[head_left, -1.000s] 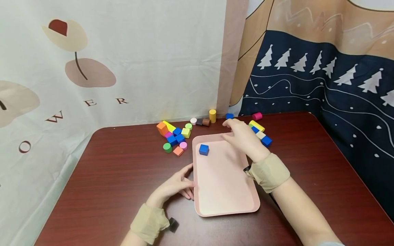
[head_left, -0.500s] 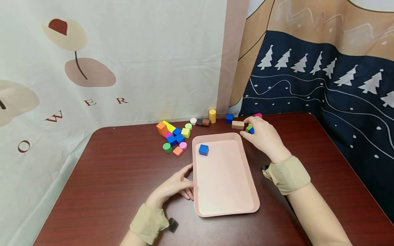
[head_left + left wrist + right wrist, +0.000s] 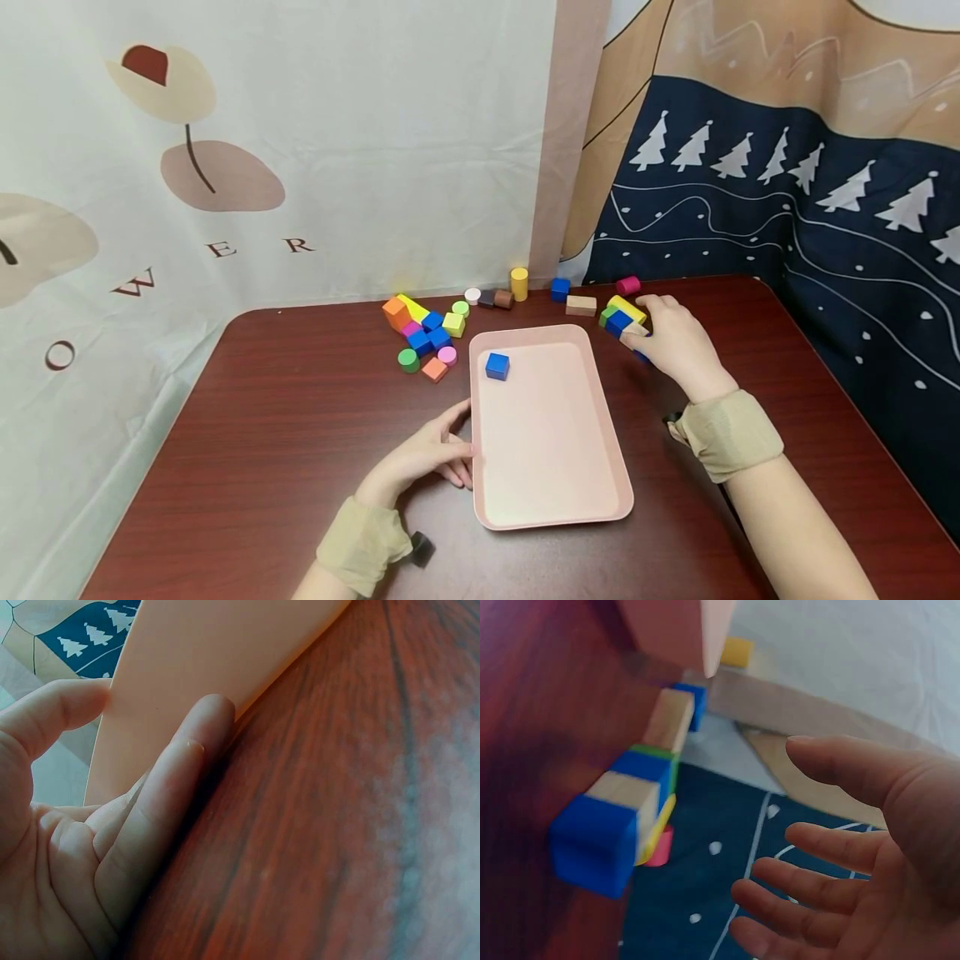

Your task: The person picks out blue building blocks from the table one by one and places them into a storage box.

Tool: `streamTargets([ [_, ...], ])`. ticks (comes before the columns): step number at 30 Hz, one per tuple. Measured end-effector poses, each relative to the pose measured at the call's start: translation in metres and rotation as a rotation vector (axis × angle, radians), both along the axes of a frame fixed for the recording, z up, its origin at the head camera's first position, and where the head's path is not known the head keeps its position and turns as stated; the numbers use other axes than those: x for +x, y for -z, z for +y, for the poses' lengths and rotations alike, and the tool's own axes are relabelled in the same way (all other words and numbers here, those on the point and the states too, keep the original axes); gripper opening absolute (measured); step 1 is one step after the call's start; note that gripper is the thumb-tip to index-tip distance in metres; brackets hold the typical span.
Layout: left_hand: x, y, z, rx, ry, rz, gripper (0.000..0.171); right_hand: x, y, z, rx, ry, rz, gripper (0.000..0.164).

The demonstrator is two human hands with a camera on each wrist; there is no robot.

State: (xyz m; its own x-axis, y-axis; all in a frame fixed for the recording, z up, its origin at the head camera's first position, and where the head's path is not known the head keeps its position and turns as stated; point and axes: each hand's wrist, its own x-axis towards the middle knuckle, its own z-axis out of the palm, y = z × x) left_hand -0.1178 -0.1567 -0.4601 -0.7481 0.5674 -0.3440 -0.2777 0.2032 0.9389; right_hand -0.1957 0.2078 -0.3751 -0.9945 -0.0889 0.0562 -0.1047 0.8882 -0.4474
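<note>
Perhaps steadying it, the left grip (image 3: 423,450), fingers apart, touches the tray (image 3: 551,442); the right grip (image 3: 678,337), spread and empty, hangs by the blocks (image 3: 643,766); a cube (image 3: 497,367) sits inside the tray, far left.

- At the lower left, the left hand (image 3: 82,840) is seen from the palm side, with its fingers (image 3: 150,817) extended.
- The left edge of a peach-pink tray (image 3: 180,660) is met by the upper digit's tip; its smooth face is partly covered by two lower fingertips.
- The right side is filled by a red-brown counter (image 3: 315,810), streaked with dark grain and whitened by glare.
- Behind the tray, a dark blue cloth (image 3: 88,656) printed with white trees (image 3: 97,634) is partly hidden.
</note>
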Motion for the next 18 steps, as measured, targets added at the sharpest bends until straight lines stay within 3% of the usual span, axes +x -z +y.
streamTargets([
  [18,0.0,0.0,0.0,0.0,0.002,0.002,0.074,-0.008,0.032,0.021,0.014,0.029,-0.105,0.062],
])
